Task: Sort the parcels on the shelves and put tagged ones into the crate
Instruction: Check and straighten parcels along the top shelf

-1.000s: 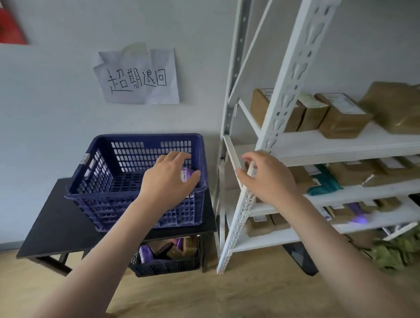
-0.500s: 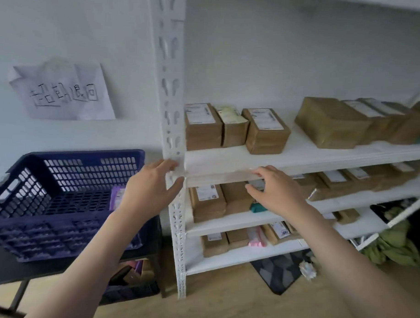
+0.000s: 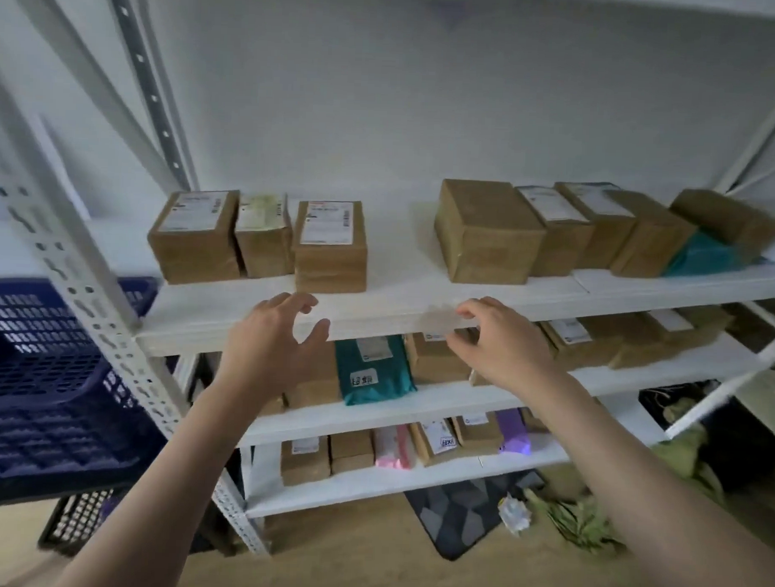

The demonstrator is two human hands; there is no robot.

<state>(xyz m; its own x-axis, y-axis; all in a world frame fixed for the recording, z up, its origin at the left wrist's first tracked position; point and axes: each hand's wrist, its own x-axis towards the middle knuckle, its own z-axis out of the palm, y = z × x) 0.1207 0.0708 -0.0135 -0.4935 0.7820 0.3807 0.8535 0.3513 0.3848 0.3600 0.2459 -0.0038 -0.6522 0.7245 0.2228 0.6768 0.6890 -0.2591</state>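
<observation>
A white metal shelf unit holds brown cardboard parcels on several levels. Three labelled boxes stand at the top shelf's left, and a row of larger boxes stands at its right. A teal mailer lies on the shelf below. The blue crate sits at the left edge of view. My left hand and my right hand hover in front of the top shelf's front edge, fingers loosely curled, holding nothing.
A white slotted upright crosses between the crate and the shelves. A second dark crate sits on the floor under the table. A dark mat and green leafy stuff lie on the wooden floor.
The view has swung right from the crate to the shelves. My left hand left the crate and then the upright; both hands now hover at the top shelf's edge.
</observation>
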